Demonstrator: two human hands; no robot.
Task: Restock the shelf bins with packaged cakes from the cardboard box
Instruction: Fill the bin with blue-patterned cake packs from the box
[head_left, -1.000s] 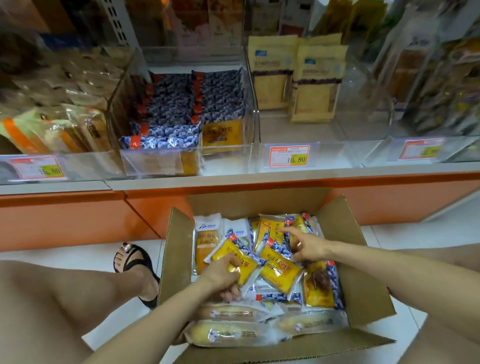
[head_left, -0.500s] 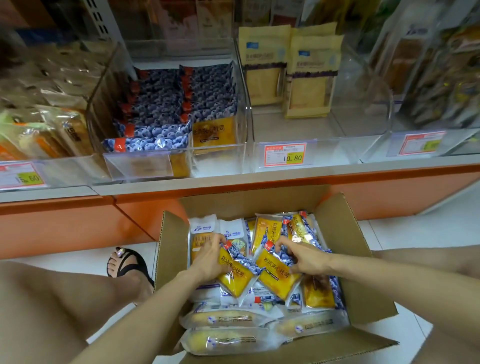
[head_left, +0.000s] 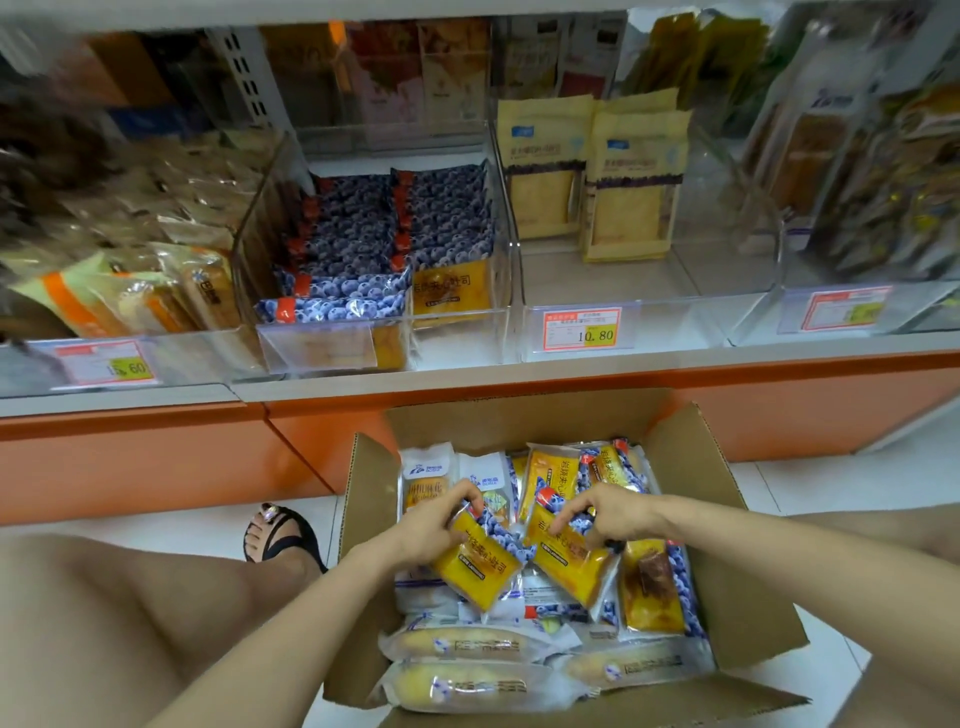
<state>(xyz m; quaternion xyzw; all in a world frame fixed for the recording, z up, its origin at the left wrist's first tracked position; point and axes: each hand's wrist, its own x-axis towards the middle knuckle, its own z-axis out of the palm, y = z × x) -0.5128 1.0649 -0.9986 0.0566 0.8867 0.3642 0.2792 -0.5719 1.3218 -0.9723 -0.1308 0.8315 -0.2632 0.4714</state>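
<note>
Left hand (head_left: 436, 525): fingers curled, gripping the upper end of a yellow cake packet (head_left: 478, 564) inside the cardboard box (head_left: 748, 587).
Right hand (head_left: 613, 512): palm down, fingers pinching a second yellow cake packet (head_left: 566, 558).
Forearms: bare, converging over the box's near edge.

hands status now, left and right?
Left hand: closed on a yellow cake pack.
Right hand: closed on another yellow pack.
</note>
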